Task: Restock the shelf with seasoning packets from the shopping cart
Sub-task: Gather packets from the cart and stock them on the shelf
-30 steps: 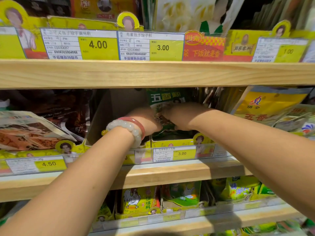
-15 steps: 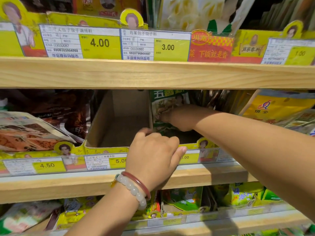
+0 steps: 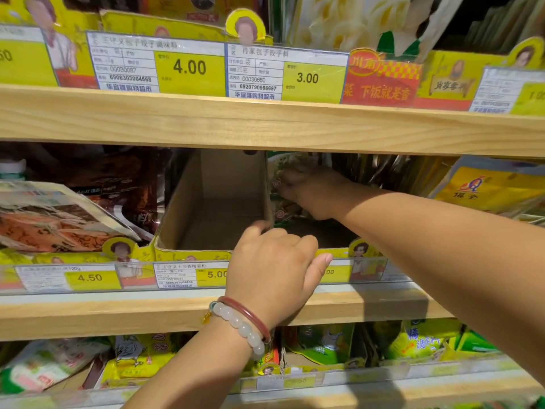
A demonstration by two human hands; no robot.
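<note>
Head view: right hand (image 3: pixel 314 193) grips seasoning packet (image 3: pixel 290 169), beyond left hand (image 3: pixel 272 270).

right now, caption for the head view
Right hand seats green seasoning packets in a shelf box; left hand steadies its front.

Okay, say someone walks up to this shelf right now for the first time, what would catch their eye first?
Probably the two bare arms reaching into the middle shelf: the right hand grips a green seasoning packet deep in the right-hand box, while the left hand, with bead bracelets at the wrist, rests on the box fronts. Next, the empty cardboard box left of that packet, and the bright yellow price tags along the top shelf edge.
</note>
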